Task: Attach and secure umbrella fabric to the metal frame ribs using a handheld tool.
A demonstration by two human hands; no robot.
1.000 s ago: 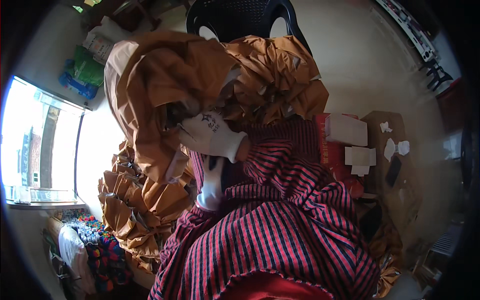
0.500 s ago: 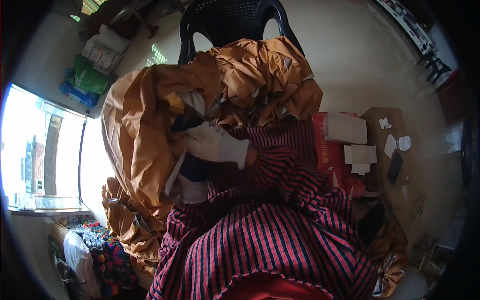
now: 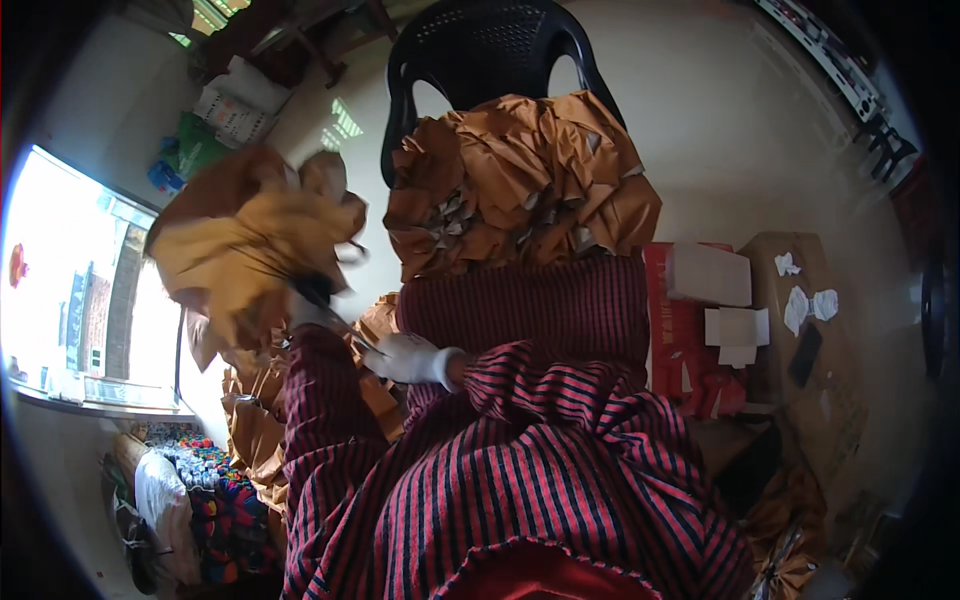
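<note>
My left hand (image 3: 308, 303), in a dark and pale glove, is raised at the left and blurred by motion. It grips a large crumpled piece of brown paper (image 3: 240, 240), which hides most of its fingers. My right hand (image 3: 405, 358), in a white knitted glove, is lower and closer to my body, fingers pointing left toward my left forearm. Its fingers look closed, and a thin greyish edge shows at their tips, too blurred to name. A heap of creased brown paper (image 3: 530, 180) lies across the seat of a black plastic chair (image 3: 480, 60) in front of me.
More brown paper (image 3: 255, 425) is piled low at my left, beside a colourful bundle (image 3: 215, 500). At right are a red box (image 3: 665, 320), a small opened white carton (image 3: 738, 335), and a cardboard box (image 3: 780, 260) bearing a dark phone-like slab (image 3: 805, 357). A bright window (image 3: 95, 290) is at left.
The brown paper has moved from in front of me up and to the left with my left hand. My right hand has drawn back toward my body, away from the paper.
</note>
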